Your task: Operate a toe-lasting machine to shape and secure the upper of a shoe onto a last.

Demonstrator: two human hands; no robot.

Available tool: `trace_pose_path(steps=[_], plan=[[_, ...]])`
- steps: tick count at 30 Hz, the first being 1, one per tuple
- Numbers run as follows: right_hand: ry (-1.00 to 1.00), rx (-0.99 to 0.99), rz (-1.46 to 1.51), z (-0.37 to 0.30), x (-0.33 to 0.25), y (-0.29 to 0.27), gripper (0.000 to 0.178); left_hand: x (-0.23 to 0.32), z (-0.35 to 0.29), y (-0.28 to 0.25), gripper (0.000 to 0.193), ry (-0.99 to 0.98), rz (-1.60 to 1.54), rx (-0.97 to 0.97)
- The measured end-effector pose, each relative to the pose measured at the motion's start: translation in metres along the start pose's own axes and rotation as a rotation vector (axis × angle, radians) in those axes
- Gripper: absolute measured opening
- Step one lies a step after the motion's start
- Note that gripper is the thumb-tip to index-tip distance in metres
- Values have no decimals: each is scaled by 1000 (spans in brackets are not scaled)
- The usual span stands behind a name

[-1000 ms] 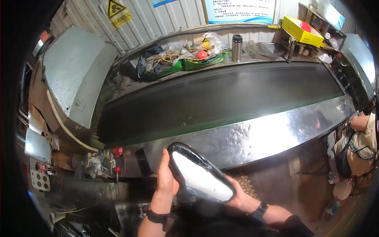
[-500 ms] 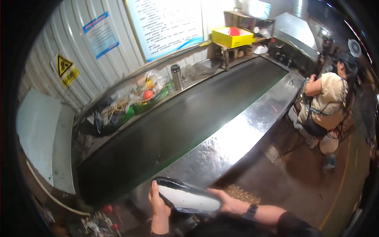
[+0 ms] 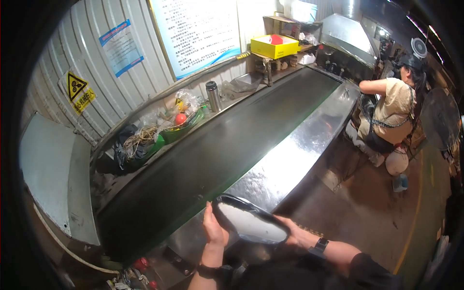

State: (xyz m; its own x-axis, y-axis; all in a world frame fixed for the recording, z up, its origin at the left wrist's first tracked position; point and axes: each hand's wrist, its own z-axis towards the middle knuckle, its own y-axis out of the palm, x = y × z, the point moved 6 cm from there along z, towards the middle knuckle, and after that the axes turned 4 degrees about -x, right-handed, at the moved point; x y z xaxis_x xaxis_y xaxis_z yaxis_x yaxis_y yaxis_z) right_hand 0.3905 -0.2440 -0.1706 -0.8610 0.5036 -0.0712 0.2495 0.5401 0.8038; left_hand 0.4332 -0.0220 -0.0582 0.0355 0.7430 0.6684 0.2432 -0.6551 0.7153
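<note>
Between my two hands is a long, rounded mirror (image 3: 253, 222) with a black rim and a pale, shiny face, which looks like a vehicle side mirror. My left hand (image 3: 216, 227) closes on its left end, thumb up along the edge. At the opposite end, my right hand (image 3: 296, 233) grips the rim, its fingers partly hidden behind it. The mirror is held tilted over the near edge of a shiny metal ledge (image 3: 285, 162). Beyond the ledge runs a dark conveyor belt (image 3: 208, 150).
A metal flask (image 3: 213, 96) and a green-edged bin of plastic bags (image 3: 169, 130) stand along the belt's far side. Farther back are a yellow box (image 3: 274, 48) and a metal hood (image 3: 348, 36). A co-worker (image 3: 386, 106) sits at right. A curved grey panel (image 3: 53, 169) borders the left.
Both hands have moved right and slightly up with the mirror, turning its pale face more toward me. At right, the co-worker's arm has shifted outward. My view has moved a little.
</note>
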Motion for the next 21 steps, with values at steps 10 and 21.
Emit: trace_pose_path(steps=[10,21], plan=[[108,-182,38,38,-20,-19,41,-2,16,58,41,144,382,-156],[-1178,-364,-1459,7,-114,147,115,-22,34,77,65,274,882,-110]])
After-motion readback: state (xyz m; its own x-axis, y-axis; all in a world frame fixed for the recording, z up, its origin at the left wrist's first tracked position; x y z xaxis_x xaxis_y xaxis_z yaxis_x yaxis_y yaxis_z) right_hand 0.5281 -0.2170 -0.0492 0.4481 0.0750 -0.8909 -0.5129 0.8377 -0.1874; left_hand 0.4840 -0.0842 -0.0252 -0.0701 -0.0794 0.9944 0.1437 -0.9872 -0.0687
